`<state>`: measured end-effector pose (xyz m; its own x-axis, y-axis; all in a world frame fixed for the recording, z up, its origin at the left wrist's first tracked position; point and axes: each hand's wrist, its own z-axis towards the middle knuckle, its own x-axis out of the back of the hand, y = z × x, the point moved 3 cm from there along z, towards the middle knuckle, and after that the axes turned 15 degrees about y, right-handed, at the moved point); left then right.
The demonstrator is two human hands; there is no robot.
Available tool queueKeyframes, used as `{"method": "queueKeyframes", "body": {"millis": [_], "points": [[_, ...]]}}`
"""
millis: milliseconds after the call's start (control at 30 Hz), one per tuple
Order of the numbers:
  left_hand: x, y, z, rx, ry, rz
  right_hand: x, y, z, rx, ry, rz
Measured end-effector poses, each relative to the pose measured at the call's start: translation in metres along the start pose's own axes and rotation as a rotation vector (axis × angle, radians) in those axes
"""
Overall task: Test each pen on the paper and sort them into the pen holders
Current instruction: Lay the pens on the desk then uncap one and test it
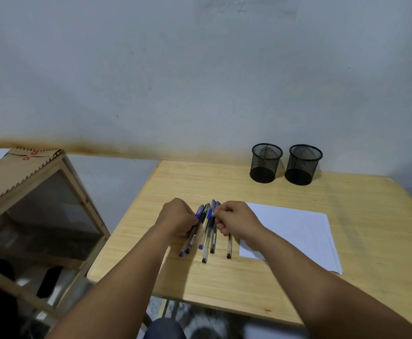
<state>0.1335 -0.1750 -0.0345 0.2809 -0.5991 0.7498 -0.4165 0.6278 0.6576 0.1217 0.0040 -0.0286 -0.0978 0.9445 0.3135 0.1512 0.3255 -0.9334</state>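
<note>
Several capped pens point(206, 234), some blue and some black, lie side by side on the wooden table point(224, 285). My left hand point(178, 220) rests curled on the left pens, fingers touching them. My right hand point(236, 222) sits at the right of the bunch, fingertips pinched on the top of a pen near the caps. One black pen point(229, 245) lies slightly apart on the right. A white sheet of paper point(297, 233) lies to the right of the pens. Two black mesh pen holders point(265, 162) point(302, 164) stand at the table's far edge, both look empty.
A wooden cabinet with a glass panel point(41, 211) stands left of the table, a brown envelope point(16, 167) on top. A grey wall rises behind the table. My knee point(165, 329) shows below the front edge.
</note>
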Motion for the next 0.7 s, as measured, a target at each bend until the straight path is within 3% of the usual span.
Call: {"method": "queueKeyframes", "body": {"millis": [133, 267, 533, 700], "points": [[0.007, 0.003, -0.005, -0.035, 0.083, -0.041, -0.001, -0.004, -0.002, -0.031, -0.022, 0.124], [0.014, 0.018, -0.009, -0.023, 0.120, -0.247, 0.007, -0.004, 0.001, -0.024, -0.007, 0.150], [-0.004, 0.071, -0.033, -0.020, -0.041, -0.600, 0.036, -0.005, -0.013, 0.000, -0.087, 0.195], [-0.022, 0.089, -0.044, -0.003, -0.127, -0.680, 0.063, 0.005, -0.024, 0.042, -0.009, 0.175]]}}
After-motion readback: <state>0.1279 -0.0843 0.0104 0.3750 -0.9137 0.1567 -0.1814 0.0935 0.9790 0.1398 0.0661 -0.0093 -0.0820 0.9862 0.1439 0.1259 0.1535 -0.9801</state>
